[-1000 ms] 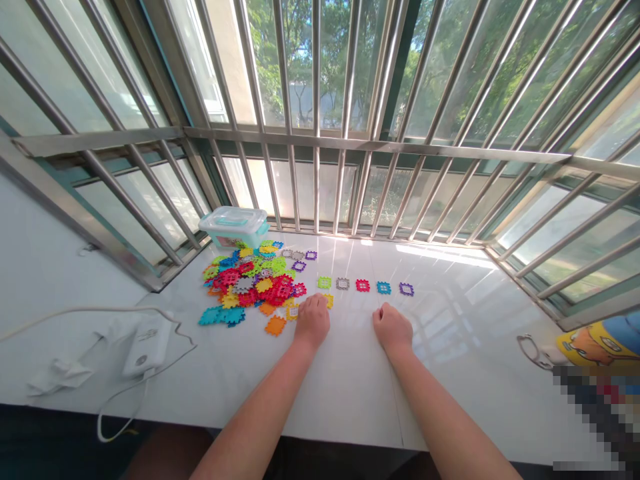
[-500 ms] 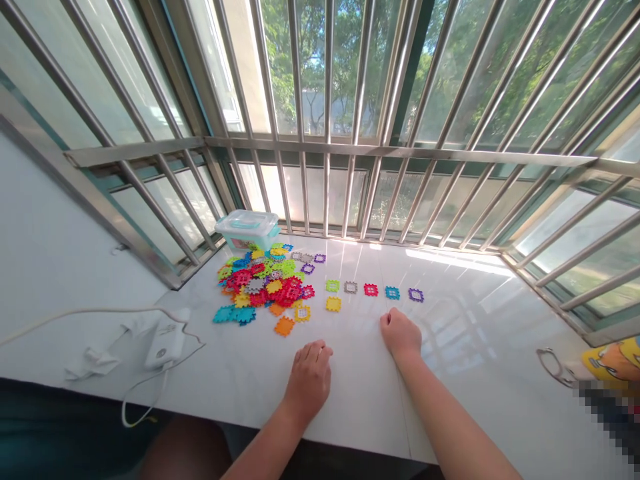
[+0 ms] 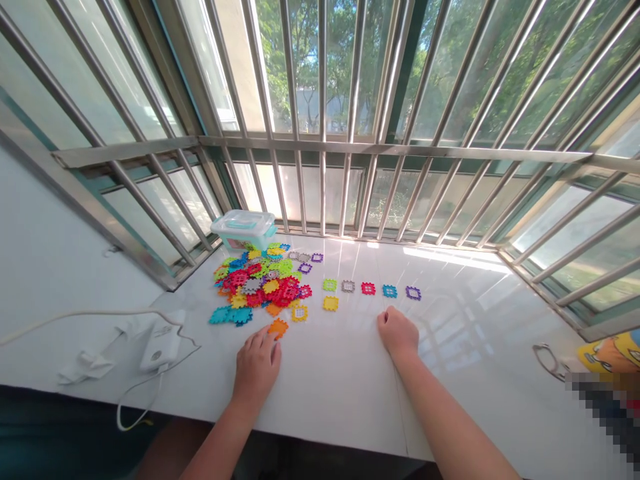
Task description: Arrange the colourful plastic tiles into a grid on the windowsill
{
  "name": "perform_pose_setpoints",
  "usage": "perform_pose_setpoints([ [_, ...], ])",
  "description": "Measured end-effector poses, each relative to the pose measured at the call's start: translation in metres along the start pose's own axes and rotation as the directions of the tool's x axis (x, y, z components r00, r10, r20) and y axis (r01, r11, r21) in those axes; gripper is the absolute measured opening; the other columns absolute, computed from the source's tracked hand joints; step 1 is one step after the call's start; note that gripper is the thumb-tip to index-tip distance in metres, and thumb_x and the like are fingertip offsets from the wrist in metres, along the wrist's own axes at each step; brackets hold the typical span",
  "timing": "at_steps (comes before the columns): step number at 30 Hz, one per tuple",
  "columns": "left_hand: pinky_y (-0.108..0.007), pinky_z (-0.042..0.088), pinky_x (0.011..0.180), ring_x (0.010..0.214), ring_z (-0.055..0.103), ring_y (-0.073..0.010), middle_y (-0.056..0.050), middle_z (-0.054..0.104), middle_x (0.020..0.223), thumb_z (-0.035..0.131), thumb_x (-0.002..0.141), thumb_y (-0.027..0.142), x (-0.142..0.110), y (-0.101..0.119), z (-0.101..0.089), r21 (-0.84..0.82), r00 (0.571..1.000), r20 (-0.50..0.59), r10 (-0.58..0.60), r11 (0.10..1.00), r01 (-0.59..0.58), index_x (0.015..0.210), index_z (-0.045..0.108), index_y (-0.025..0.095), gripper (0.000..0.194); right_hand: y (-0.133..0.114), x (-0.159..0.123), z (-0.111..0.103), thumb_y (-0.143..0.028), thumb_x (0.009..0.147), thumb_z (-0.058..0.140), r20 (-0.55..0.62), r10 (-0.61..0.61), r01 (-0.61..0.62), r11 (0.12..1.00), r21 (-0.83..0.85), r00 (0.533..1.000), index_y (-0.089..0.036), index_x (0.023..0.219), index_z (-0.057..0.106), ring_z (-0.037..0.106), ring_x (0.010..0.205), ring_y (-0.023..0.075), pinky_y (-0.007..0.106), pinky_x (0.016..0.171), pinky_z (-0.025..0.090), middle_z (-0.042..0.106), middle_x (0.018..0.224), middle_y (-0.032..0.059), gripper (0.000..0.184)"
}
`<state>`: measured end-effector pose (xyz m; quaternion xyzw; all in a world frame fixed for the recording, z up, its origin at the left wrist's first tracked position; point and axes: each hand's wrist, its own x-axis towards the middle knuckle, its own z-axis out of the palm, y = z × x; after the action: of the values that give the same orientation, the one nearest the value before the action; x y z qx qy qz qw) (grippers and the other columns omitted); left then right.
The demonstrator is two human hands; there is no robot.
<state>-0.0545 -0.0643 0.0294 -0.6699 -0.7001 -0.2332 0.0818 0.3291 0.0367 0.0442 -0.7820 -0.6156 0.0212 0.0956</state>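
Touching the orange tile [image 3: 279, 328], just on the near side of the tile heap [image 3: 254, 285], with my left hand [image 3: 255, 367] | grip: I cannot tell | my right hand [image 3: 399, 331]: clenched, near the blue tile [image 3: 390, 291] | yellow tile [image 3: 331, 303]: just before the green tile [image 3: 329, 285].

At seven o'clock, an orange square plastic tile [image 3: 280, 327]; at six, a yellow square plastic tile [image 3: 331, 303]; between four and five, a windowpane-patterned red square plastic tile [image 3: 369, 289]; at four, a purple square plastic frame [image 3: 407, 292]. The surface [image 3: 335, 380] is white.
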Motion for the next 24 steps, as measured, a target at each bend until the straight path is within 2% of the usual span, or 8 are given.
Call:
perform_pose_setpoints([
  [2,-0.048,0.053,0.101,0.119,0.064,-0.0302,-0.011,0.07,0.133,0.053,0.1,0.029,-0.009,0.01,-0.001,-0.049,0.999,0.002,0.043,0.998,-0.043,0.115,0.074,0.026,0.027,0.0,0.0,0.0,-0.034,0.106,0.043,0.014,-0.001,0.0,1.0,0.003,1.0,-0.021,0.096,0.067,0.065,0.077,0.0184,0.029,0.065,0.03,0.072,0.091,0.0055,0.029],
  [4,-0.046,0.054,0.1,0.115,0.066,-0.0285,-0.01,0.071,0.129,0.053,0.1,0.028,-0.02,0.031,-0.003,-0.116,0.993,0.015,0.116,0.987,-0.113,0.114,0.075,0.027,0.026,-0.001,0.0,0.0,-0.034,0.106,0.042,0.02,0.0,0.0,1.0,0.001,1.0,-0.022,0.096,0.067,0.065,0.078,0.0184,0.028,0.066,0.03,0.073,0.093,0.0059,0.029],
  [7,-0.045,0.053,0.101,0.116,0.065,-0.027,-0.008,0.07,0.127,0.056,0.099,0.024,-0.035,0.076,-0.002,-0.211,0.963,0.065,0.261,0.947,-0.243,0.115,0.076,0.032,0.027,-0.001,0.0,0.0,-0.034,0.106,0.041,0.017,0.002,-0.002,1.0,-0.01,1.0,-0.022,0.096,0.067,0.065,0.078,0.0184,0.029,0.066,0.031,0.073,0.094,0.0063,0.03],
  [10,-0.046,0.051,0.104,0.119,0.063,-0.027,-0.008,0.067,0.131,0.058,0.097,0.021,-0.035,0.123,0.007,-0.261,0.923,0.116,0.366,0.908,-0.328,0.127,0.072,0.035,0.036,-0.001,0.0,0.0,-0.034,0.106,0.041,0.014,0.003,-0.003,1.0,-0.011,1.0,-0.022,0.096,0.067,0.066,0.079,0.0183,0.029,0.066,0.031,0.073,0.093,0.0059,0.03],
  [13,-0.049,0.048,0.105,0.122,0.059,-0.0287,-0.009,0.064,0.136,0.059,0.096,0.023,-0.013,0.159,0.026,-0.251,0.911,0.152,0.384,0.906,-0.341,0.137,0.067,0.037,0.043,-0.002,0.0,0.0,-0.034,0.106,0.042,0.004,0.005,-0.005,1.0,-0.013,1.0,-0.022,0.096,0.067,0.067,0.08,0.0184,0.029,0.066,0.032,0.074,0.094,0.0058,0.029],
  [16,-0.051,0.045,0.107,0.125,0.056,-0.0303,-0.01,0.062,0.14,0.057,0.098,0.028,0.023,0.184,0.048,-0.217,0.908,0.179,0.38,0.915,-0.34,0.138,0.066,0.034,0.041,-0.002,0.0,0.001,-0.035,0.106,0.043,0.003,0.004,-0.004,1.0,-0.017,1.0,-0.022,0.098,0.068,0.068,0.082,0.0188,0.029,0.068,0.035,0.074,0.096,0.0067,0.03],
  [20,-0.055,0.038,0.111,0.128,0.051,-0.0328,-0.015,0.061,0.14,0.054,0.1,0.031,0.066,0.204,0.07,-0.16,0.919,0.2,0.339,0.937,-0.31,0.139,0.066,0.025,0.041,-0.002,0.0,0.002,-0.036,0.106,0.043,0.0,0.01,-0.01,1.0,-0.018,1.0,-0.021,0.099,0.07,0.068,0.082,0.0191,0.029,0.07,0.036,0.074,0.096,0.0073,0.031],
  [24,-0.055,0.035,0.111,0.127,0.05,-0.0336,-0.017,0.06,0.141,0.053,0.1,0.032,0.081,0.212,0.077,-0.124,0.944,0.196,0.265,0.962,-0.245,0.138,0.066,0.02,0.041,-0.002,0.001,0.003,-0.034,0.106,0.042,-0.001,0.002,-0.002,1.0,-0.01,1.0,-0.021,0.101,0.07,0.068,0.082,0.0189,0.029,0.071,0.037,0.075,0.097,0.0078,0.031],
])
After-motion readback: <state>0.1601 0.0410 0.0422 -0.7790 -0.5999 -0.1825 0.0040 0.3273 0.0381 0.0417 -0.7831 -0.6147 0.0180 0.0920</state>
